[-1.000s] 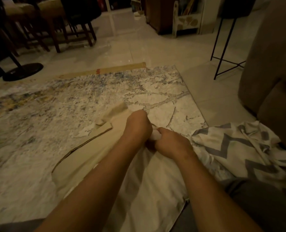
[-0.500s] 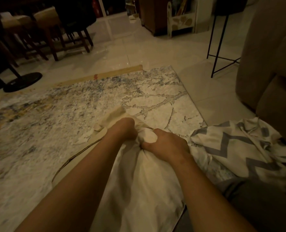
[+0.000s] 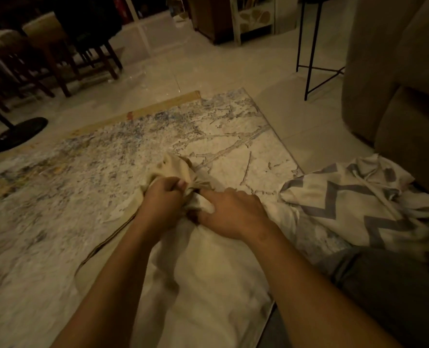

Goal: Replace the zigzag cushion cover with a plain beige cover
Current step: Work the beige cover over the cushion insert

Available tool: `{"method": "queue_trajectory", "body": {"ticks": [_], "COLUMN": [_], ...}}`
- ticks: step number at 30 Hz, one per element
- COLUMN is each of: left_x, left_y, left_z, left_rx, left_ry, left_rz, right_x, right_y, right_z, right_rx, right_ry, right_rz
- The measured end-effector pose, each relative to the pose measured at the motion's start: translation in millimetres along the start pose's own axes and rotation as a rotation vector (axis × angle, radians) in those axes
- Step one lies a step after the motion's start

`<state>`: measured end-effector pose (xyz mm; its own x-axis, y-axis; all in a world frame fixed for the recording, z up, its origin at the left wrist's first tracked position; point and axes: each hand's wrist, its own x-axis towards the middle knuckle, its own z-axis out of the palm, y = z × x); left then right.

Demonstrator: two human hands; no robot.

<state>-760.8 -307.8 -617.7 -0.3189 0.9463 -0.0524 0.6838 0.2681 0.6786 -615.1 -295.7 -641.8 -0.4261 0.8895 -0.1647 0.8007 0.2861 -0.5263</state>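
Note:
A white cushion insert (image 3: pixel 208 280) lies on the rug in front of me, between my forearms. The plain beige cover (image 3: pixel 169 169) is bunched up at its far end. My left hand (image 3: pixel 162 202) grips a gathered fold of the beige cover, fingers curled round it. My right hand (image 3: pixel 229 213) pinches the far corner of the white insert right beside the cover's bunched edge. The zigzag cover (image 3: pixel 354 199), grey and cream, lies crumpled and empty on the floor to the right, apart from both hands.
A mottled grey and blue rug (image 3: pixel 82 177) covers the floor under the work. A brown sofa (image 3: pixel 404 101) stands at the right, with a black metal side-table frame (image 3: pixel 309 69) beside it. Dark chairs (image 3: pixel 65 54) and a round black base (image 3: pixel 17 133) stand at the back left.
The beige cover went from lying flat to bunched at the insert's far end. My left hand gathered it up, and both hands shifted slightly toward me on the corner.

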Motion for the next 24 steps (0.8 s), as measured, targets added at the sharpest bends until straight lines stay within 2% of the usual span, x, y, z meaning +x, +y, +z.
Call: {"method": "queue_trajectory", "body": {"ticks": [3,7,11,14,17,19,24], "left_x": [4,4,-7,-15,-15,-14,-15], "left_y": [-16,-12,-17,-22,-30,-30,-9], "left_z": [-5,7,13,11,14,18,23], "left_rx": [0.011,0.101,-0.165,-0.29,0.034,0.21,0.04], "left_ry": [0.07,0.034,0.002,-0.022,-0.021,-0.042,-0.04], "left_rz": [-0.012,0.086,0.112,0.042,0.146,0.189,0.236], "right_x": [2,7,8,9,15,16,14], "right_y": [6,9,9,10,12,14,10], "right_z": [-1,2,11,20,27,26,27], "right_rx": [0.074,-0.009,-0.032,0.045,0.111,0.084,-0.115], "right_ry": [-0.037,-0.107,-0.064,0.069,0.151,0.093,-0.147], "right_rz": [0.038,0.093,0.129,0.16,0.202,0.21,0.172]}}
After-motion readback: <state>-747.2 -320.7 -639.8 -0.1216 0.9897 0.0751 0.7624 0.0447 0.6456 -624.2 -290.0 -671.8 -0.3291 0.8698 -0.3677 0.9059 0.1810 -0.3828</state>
